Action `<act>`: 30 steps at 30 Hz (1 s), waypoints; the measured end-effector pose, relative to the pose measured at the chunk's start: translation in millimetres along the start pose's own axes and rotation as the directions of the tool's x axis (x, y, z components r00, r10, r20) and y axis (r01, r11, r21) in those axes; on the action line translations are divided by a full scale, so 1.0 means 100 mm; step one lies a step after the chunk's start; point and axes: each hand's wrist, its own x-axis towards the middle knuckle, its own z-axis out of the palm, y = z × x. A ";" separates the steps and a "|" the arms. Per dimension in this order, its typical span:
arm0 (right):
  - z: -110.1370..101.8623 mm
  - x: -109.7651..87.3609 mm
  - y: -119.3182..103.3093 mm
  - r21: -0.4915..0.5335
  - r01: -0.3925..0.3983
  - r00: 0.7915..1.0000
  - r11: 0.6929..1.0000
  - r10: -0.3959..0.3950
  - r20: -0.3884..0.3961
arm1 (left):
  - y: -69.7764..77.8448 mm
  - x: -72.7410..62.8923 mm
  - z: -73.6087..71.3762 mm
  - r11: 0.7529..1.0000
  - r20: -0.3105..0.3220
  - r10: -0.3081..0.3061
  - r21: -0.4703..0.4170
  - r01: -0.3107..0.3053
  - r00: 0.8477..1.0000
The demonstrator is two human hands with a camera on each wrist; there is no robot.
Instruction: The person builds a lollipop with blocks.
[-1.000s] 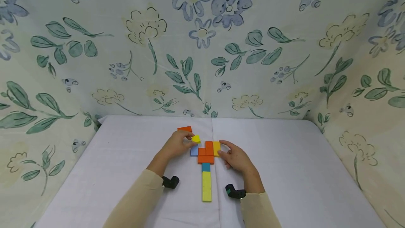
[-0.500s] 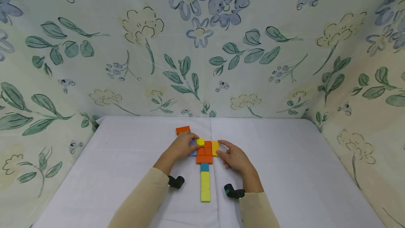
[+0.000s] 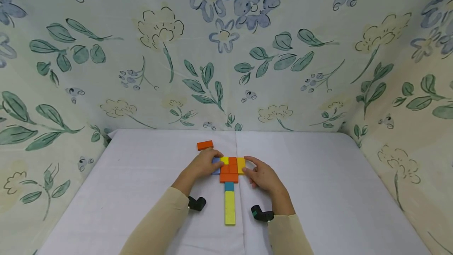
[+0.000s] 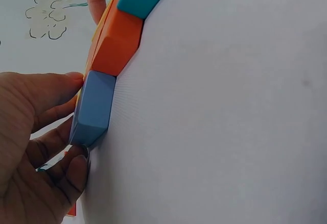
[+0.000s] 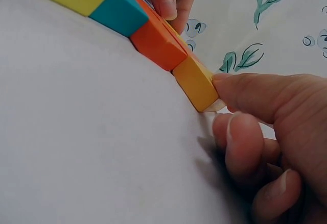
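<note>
Coloured building blocks lie joined flat on the table in the head view. My left hand (image 3: 204, 164) pinches a small yellow block (image 3: 225, 160), now level in the top row, and its fingers partly cover a blue block (image 3: 216, 172). In the left wrist view the thumb rests by the top edge of that blue block (image 4: 96, 101). My right hand (image 3: 264, 175) grips the amber block (image 3: 241, 166) at the right end with thumb and forefinger, the other fingers curled beneath. Several orange blocks (image 3: 229, 178) sit between the hands.
Below the orange blocks a teal block (image 3: 229, 186) and a long lime-yellow strip (image 3: 230, 207) run towards me. A loose orange block (image 3: 205, 145) lies beyond my left hand. White cloth (image 3: 311, 184) covers the table, with a floral curtain (image 3: 226, 70) behind.
My left hand has moved right and lowered the yellow block into the notch between the blue and orange blocks. My right hand has stayed at the amber block.
</note>
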 end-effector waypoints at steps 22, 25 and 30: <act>0.02 0.02 0.02 0.005 0.010 1.000 1.000 -0.010 0.002 | -0.20 0.02 -0.20 0.998 -0.143 -0.055 -0.041 0.050 0.988; 0.02 0.02 0.03 0.003 0.015 1.000 1.000 -0.015 -0.003 | -0.33 0.07 -0.27 0.993 -0.195 -0.119 -0.024 0.116 0.974; 0.02 0.03 0.04 -0.002 0.010 1.000 1.000 -0.010 -0.001 | -0.52 0.13 -0.35 0.986 -0.215 -0.169 -0.026 0.167 0.962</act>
